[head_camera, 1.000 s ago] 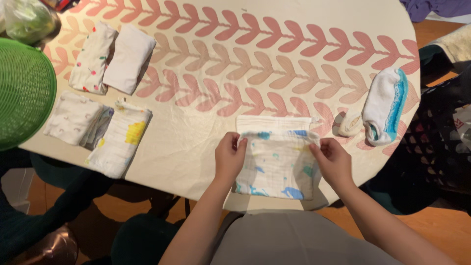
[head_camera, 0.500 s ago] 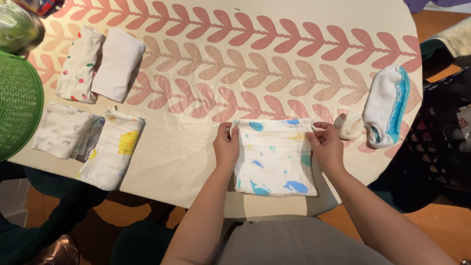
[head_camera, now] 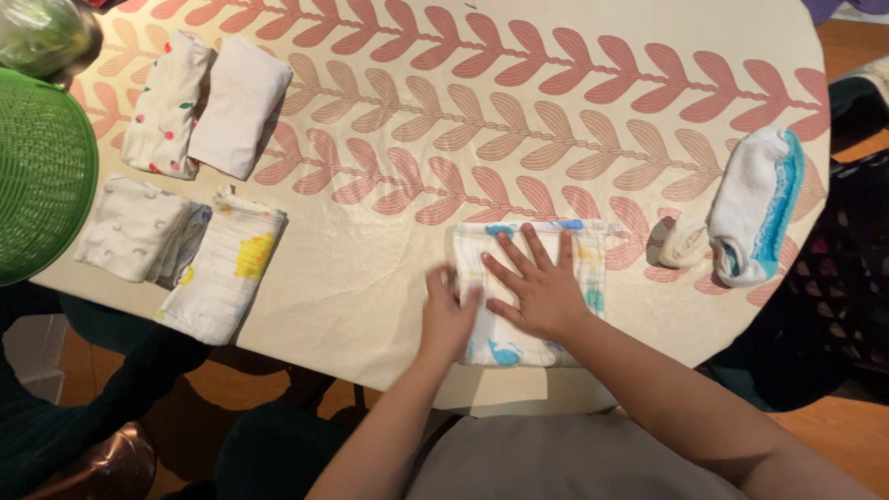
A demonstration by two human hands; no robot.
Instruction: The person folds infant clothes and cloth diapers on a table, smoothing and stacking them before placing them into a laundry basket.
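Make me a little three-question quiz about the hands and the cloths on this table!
1. True or false: the right hand lies flat, fingers spread, on the whale-print cloth.
2. What does the left hand touch? A) the green basket B) the whale-print cloth's left edge C) the sock
3. Fill in: the white and blue sock lies near the table's ____ end, seen by the camera.

Key: 1 true. 2 B. 3 right.
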